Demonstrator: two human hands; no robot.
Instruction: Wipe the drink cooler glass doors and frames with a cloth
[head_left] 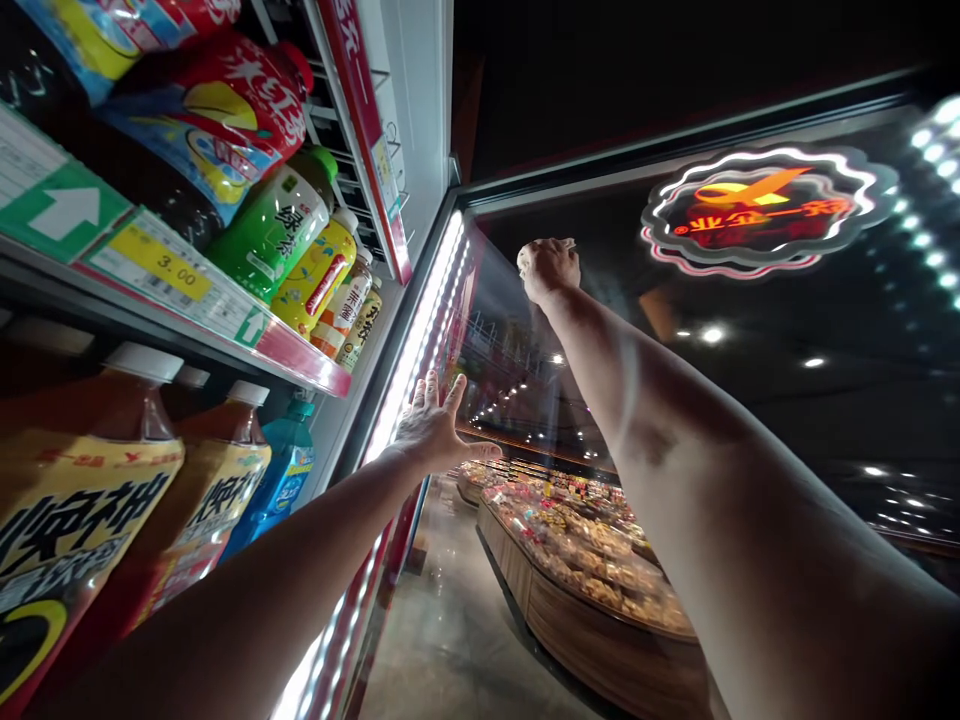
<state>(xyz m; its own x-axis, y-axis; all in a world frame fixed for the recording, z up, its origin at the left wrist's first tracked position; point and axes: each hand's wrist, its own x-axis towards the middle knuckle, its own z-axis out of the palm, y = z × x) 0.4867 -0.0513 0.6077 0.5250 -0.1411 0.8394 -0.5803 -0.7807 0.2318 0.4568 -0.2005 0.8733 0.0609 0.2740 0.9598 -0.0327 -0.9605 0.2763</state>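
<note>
My right hand (553,272) is raised against the inner side of the glass door (720,400), its fingers closed on a crumpled whitish cloth (523,262). Only the cloth's edges show; the rest is hidden in the fist. Lower and to the left, my left hand (431,430) is open with fingers spread, close to the door's lit edge strip (420,330). Whether its palm touches the glass or frame cannot be made out. Faint hazy streaks show on the glass near my right hand.
Shelves of drinks stand at left: a green tea bottle (281,225), a red-labelled bottle (225,110), large brown bottles (142,420) and a blue bottle (281,470). A price rail (157,265) edges the shelf. A neon sign (769,210) and a curved food counter (585,600) appear through the glass.
</note>
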